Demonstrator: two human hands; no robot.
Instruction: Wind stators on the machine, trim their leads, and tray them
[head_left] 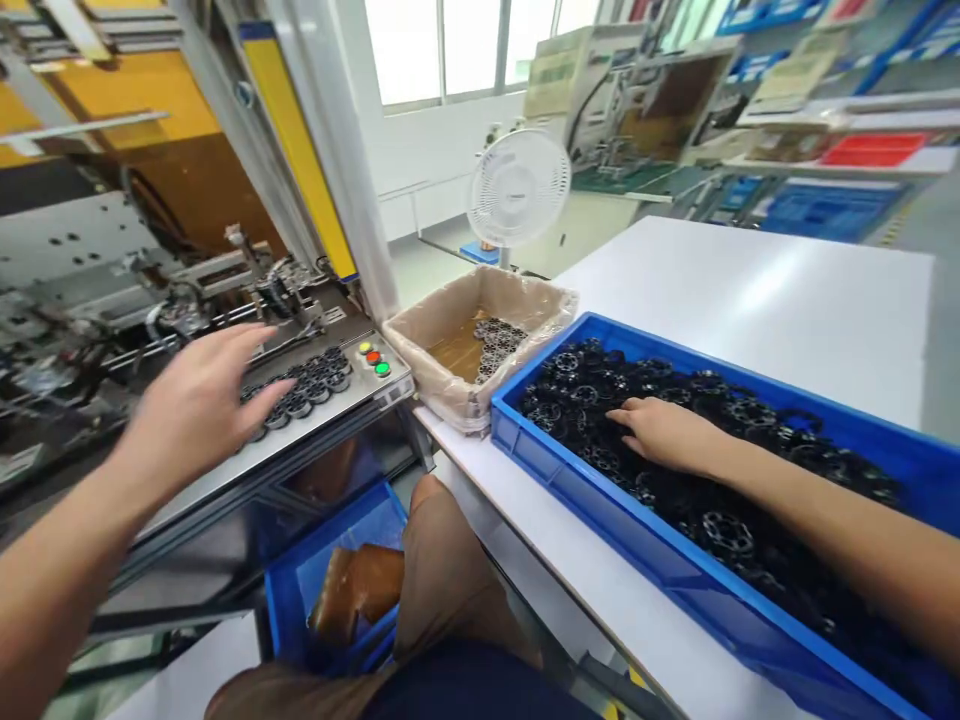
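Observation:
My left hand [199,395] is over the machine's metal ledge with thumb and fingers spread, slightly blurred, holding nothing that I can see. Just right of it and partly behind it, several dark ring-shaped parts [319,383] stand in rows on the ledge. On the other side, my right hand [667,430] reaches into a long blue bin [645,535] heaped with black, spoked ring parts [727,533]. Its thumb and forefinger are apart, with the tips down at the parts; the other fingers are partly hidden.
A plastic-lined box [442,385] holding more ring parts stands between machine and bin. Yellow, red and green buttons [374,357] sit at the ledge's end. Behind are a white fan [520,188] and white table [750,270]. A blue crate [300,600] is below, beside my knees.

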